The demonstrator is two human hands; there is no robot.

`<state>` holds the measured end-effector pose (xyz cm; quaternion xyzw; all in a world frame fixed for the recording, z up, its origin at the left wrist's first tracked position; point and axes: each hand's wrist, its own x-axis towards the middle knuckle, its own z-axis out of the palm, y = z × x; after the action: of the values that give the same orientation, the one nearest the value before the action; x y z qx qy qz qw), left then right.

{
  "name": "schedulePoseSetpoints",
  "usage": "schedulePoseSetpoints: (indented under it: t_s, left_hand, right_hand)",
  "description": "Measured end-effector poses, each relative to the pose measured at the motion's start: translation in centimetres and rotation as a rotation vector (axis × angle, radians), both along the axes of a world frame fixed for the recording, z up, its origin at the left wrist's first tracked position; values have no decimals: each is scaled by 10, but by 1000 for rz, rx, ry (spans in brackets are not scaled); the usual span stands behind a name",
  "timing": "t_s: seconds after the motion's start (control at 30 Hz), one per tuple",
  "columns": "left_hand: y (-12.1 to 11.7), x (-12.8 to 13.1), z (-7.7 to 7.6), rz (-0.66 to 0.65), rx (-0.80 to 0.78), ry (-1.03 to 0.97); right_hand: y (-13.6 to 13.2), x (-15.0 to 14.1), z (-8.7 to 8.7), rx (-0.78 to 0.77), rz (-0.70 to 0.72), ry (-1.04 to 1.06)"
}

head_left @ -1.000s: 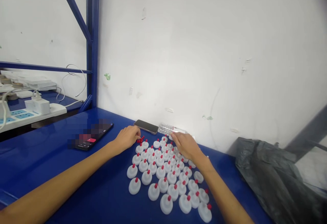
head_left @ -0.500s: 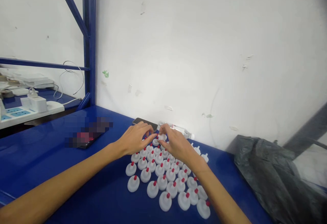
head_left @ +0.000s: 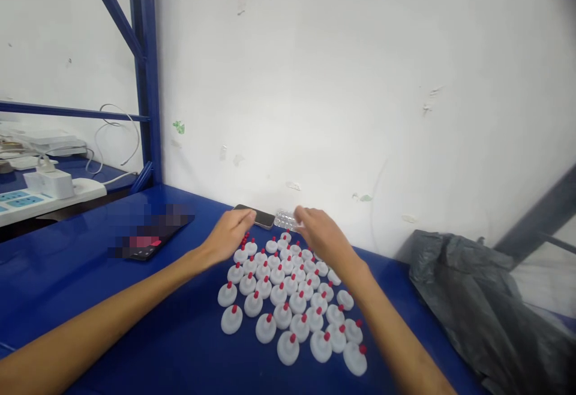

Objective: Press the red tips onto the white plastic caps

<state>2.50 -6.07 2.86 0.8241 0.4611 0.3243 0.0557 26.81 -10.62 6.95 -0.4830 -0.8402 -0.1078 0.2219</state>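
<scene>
Many white round plastic caps (head_left: pixel 278 293), most with a small red tip (head_left: pixel 293 338) on the spout, stand upright in loose rows on the blue table (head_left: pixel 180 323). My left hand (head_left: pixel 230 233) is beside a small pile of loose red tips (head_left: pixel 245 239), its fingers bunched together; whatever they may hold is hidden. Over the back right of the rows hovers my right hand (head_left: pixel 321 233), thumb and index finger apart and a little blurred, with nothing visible between them. It covers part of a clear plastic bottle (head_left: pixel 285 220) and some caps.
A phone (head_left: pixel 263 219) lies behind my left hand near the wall. Another dark phone (head_left: pixel 157 242), partly pixelated, lies on the left. A black plastic bag (head_left: pixel 468 293) covers the right edge. At far left are a power strip (head_left: pixel 87 191) and a blue metal post (head_left: pixel 148 77).
My hands came together over the back of the rows, around a white cap, then moved apart. The left went back toward the red tips, the right toward the right. The view shifted slightly.
</scene>
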Motion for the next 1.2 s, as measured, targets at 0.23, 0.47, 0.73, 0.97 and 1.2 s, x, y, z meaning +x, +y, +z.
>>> schedulePoseSetpoints:
  t_s: [0.23,0.47,0.73,0.97,1.2]
  left_hand:
    - [22,-18,-8,237,-76,182]
    - [25,-19,-20,252,-196,317]
    - [28,-21,-21,237,-240,328]
    - [27,-25,-22,201,-235,297]
    - [17,-20,-9,207,-130,204]
  right_hand:
    - [17,49,-26,-91,-114,36]
    - [18,49,-32,-204,-124,-14]
    - [14,25,-32,-224,-32,39]
    - [15,9,-46,-262,3,56]
    - [11,12,-33,-62,-63,112]
